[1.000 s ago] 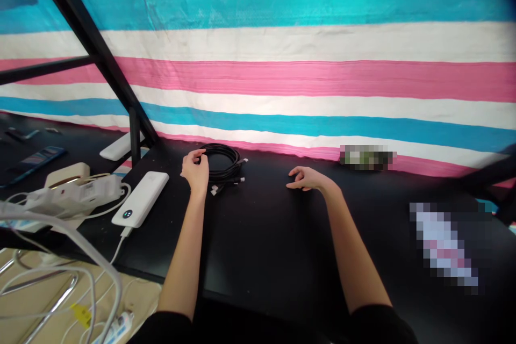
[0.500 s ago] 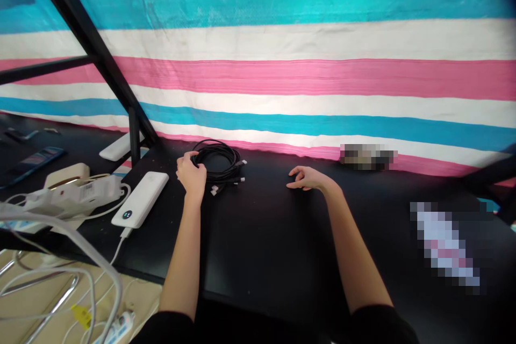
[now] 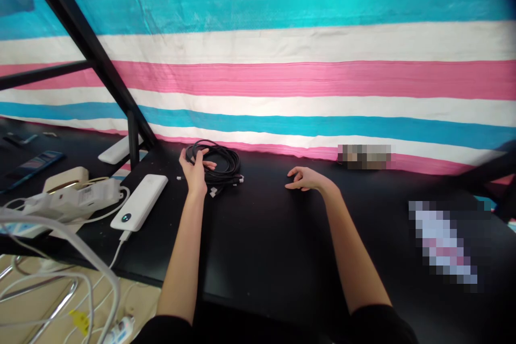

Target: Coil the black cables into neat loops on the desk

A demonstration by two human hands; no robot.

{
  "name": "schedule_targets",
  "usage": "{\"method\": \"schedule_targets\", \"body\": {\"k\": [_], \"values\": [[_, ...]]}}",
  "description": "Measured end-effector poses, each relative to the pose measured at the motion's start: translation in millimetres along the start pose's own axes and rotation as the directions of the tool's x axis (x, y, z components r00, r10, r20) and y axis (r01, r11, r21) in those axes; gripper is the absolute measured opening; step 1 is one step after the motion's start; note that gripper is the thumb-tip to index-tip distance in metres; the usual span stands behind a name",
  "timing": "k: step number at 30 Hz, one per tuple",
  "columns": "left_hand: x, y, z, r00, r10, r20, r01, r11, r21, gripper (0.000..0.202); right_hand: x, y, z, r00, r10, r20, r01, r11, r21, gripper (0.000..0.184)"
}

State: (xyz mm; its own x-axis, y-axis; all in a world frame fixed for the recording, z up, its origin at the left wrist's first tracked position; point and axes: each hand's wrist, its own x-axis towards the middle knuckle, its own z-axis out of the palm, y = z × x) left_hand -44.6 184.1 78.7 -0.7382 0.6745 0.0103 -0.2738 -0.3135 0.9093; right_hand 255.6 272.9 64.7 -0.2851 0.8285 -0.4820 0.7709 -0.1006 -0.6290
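My left hand [image 3: 194,171] is at the left side of a coil of black cables [image 3: 226,166] lying on the black tabletop. Its fingers are apart, some reaching into the loops, and a few strands pass behind them. Pale connectors [image 3: 213,192] stick out from the coil's front, and another small connector [image 3: 179,178] shows just left of my wrist. To the right of the coil, my right hand [image 3: 305,178] hovers at or rests on the table with its fingers loosely bent and a gap to the thumb. Nothing is in it.
A white power bank [image 3: 139,202] with a plugged-in cable lies left of my left arm. Further left are a power strip [image 3: 76,196], a phone [image 3: 32,169] and another white block [image 3: 119,149]. A black metal frame [image 3: 97,56] slants before a striped sheet [image 3: 282,78]. Blurred-out items lie at right.
My left hand has turned and its fingers have spread apart at the coil. A connector has come into sight left of that wrist. My right hand has barely moved.
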Motion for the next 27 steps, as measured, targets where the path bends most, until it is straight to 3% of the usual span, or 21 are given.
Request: {"method": "schedule_targets", "body": {"k": [3, 7, 11, 13, 18, 23, 27], "values": [[0.6, 2.8, -1.6, 0.997, -0.072, 0.001, 0.072, 0.997, -0.019, 0.018, 0.0, 0.0, 0.2, 1.0, -0.002, 0.001, 0.002, 1.0, 0.001, 0.049], [-3.2, 6.4, -0.7, 0.995, -0.082, 0.058, 0.084, 0.996, -0.025, 0.022, 3.4, 3.4, 0.3, 1.0, -0.012, 0.0, 0.012, 1.0, 0.007, 0.049], [-16.3, 4.4, 8.9, 0.988, 0.053, 0.143, -0.055, 0.998, 0.014, 0.036, 6.0, 6.2, 0.5, 1.0, -0.019, -0.004, 0.019, 1.0, 0.009, 0.051], [-24.8, 1.3, 13.7, 0.973, 0.169, 0.158, -0.183, 0.98, 0.079, 0.041, 6.2, 6.5, 0.7, 1.0, -0.022, -0.003, 0.022, 1.0, -0.001, 0.051], [-42.6, -2.3, 17.7, 0.845, 0.499, 0.194, -0.535, 0.797, 0.281, 0.045, 6.3, 6.3, 0.9, 1.0, -0.02, -0.002, 0.02, 1.0, -0.007, 0.049], [-52.6, -1.7, 16.2, 0.762, 0.614, 0.208, -0.645, 0.687, 0.333, 0.039, 1.5, 1.7, -0.5, 0.998, -0.06, 0.034, 0.061, 0.998, -0.029, 0.052], [-59.9, 0.0, 13.7, 0.689, 0.679, 0.254, -0.712, 0.568, 0.412, 0.033, -12.1, -16.1, 0.8, 0.958, -0.283, -0.043, 0.286, 0.956, 0.068, 0.071]]}}
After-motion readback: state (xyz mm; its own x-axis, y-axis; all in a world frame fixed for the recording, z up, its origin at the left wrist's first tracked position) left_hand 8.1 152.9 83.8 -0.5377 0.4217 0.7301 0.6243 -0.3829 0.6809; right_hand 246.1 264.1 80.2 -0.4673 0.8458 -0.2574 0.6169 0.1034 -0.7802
